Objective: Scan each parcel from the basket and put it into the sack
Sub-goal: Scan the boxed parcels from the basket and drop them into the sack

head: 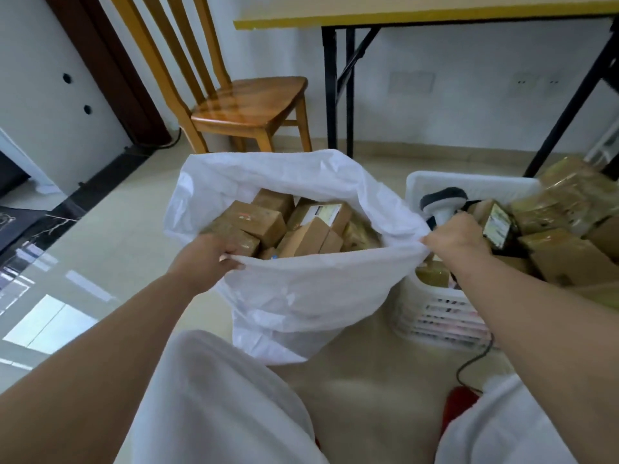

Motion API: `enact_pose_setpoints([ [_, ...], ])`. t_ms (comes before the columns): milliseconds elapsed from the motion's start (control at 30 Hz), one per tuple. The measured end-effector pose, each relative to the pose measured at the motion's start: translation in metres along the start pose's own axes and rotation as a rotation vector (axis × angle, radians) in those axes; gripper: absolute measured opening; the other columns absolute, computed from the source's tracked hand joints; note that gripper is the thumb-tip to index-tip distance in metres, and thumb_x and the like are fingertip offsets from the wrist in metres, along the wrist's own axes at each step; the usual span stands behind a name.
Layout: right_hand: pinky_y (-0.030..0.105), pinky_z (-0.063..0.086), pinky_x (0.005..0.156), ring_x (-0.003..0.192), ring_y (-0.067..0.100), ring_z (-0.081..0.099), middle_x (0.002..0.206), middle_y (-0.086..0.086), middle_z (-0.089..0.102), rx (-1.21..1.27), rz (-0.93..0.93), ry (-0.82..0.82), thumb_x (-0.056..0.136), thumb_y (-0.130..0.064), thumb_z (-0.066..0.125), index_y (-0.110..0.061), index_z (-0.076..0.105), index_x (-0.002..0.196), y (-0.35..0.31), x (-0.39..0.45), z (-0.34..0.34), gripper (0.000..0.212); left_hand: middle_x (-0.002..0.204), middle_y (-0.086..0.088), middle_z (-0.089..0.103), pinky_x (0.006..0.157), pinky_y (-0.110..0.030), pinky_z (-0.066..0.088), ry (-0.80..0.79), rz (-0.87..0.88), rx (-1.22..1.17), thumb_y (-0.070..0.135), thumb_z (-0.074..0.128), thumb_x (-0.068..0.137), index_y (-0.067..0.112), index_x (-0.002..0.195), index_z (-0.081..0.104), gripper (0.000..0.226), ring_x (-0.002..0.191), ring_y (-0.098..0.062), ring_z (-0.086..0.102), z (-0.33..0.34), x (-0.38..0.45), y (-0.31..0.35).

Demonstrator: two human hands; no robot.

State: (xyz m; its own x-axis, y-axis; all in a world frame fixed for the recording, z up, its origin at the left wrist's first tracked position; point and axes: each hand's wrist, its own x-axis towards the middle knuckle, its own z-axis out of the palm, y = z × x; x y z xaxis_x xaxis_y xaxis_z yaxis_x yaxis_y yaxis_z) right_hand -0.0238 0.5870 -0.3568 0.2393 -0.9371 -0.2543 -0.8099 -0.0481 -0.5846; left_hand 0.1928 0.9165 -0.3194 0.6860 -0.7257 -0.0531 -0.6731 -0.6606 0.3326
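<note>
A white woven sack [301, 289] stands open on the floor in front of me, filled with several brown cardboard parcels [261, 222]. My left hand [207, 254] grips the sack's near rim on the left side. My right hand [455, 237] grips the rim on the right side, pulling it taut. To the right sits a white plastic basket [445, 316] piled with more brown, tape-wrapped parcels [566, 259]. A grey and white handheld scanner [442, 200] lies in the basket just beyond my right hand, its black cable [475, 360] trailing down to the floor.
A wooden chair [248, 112] stands behind the sack. A folding table with black legs [331, 92] and a yellow edge spans the back right. My knees in white trousers [217, 403] fill the foreground. A red object [459, 406] lies by my right knee.
</note>
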Motion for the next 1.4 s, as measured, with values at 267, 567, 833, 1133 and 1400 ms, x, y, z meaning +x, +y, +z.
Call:
enact_pose_setpoints([
  [267,0.038,0.048,0.070,0.090,0.034,0.060,0.100,0.017,0.062,-0.008,-0.064,-0.046,0.078,-0.026,0.080,0.000,0.058,0.109,0.017,-0.004,-0.003,0.046,0.052,0.013,0.050,0.075,-0.027,0.033,-0.344,0.073,-0.006,0.070,0.054,0.078,0.037,0.052,0.059,0.042,0.057,-0.005,0.045,0.036,-0.017,-0.007],
  [567,0.041,0.056,0.073,0.088,0.036,0.067,0.102,0.023,0.067,0.060,-0.041,-0.090,0.085,-0.030,0.074,0.005,0.058,0.113,0.025,0.014,0.033,0.048,0.150,-0.025,0.027,0.116,-0.047,0.024,0.283,-0.524,-0.100,0.043,0.068,0.087,0.002,0.146,0.032,0.081,0.142,-0.038,0.020,0.061,-0.022,0.016],
  [833,0.031,0.049,0.056,0.057,0.024,0.061,0.073,0.016,0.063,0.076,0.056,-0.146,0.082,-0.019,0.077,0.003,0.056,0.110,0.037,0.005,0.041,0.041,0.112,-0.018,0.050,0.079,-0.045,0.056,0.100,-1.021,-0.693,0.022,0.068,0.089,-0.008,0.143,0.021,0.078,0.090,-0.036,0.061,0.083,-0.021,0.042],
  [1133,0.032,0.048,0.052,0.064,0.027,0.061,0.080,0.021,0.062,-0.020,0.186,-0.200,0.090,-0.009,0.066,0.006,0.054,0.113,0.054,-0.016,0.041,0.030,0.085,-0.016,0.061,0.063,-0.029,0.051,-0.009,-1.022,-0.629,-0.001,0.064,0.087,0.008,0.068,0.042,0.031,0.079,-0.029,0.065,0.085,-0.033,0.039],
  [1400,0.042,0.051,0.076,0.105,0.041,0.061,0.119,0.026,0.059,-0.051,0.044,-0.073,0.089,-0.017,0.067,0.007,0.051,0.126,0.049,-0.015,0.007,0.047,0.078,-0.010,0.070,0.073,-0.036,0.056,0.120,-0.871,-0.344,0.037,0.082,0.075,0.009,0.080,0.053,0.041,0.078,-0.028,0.070,0.076,-0.046,0.039],
])
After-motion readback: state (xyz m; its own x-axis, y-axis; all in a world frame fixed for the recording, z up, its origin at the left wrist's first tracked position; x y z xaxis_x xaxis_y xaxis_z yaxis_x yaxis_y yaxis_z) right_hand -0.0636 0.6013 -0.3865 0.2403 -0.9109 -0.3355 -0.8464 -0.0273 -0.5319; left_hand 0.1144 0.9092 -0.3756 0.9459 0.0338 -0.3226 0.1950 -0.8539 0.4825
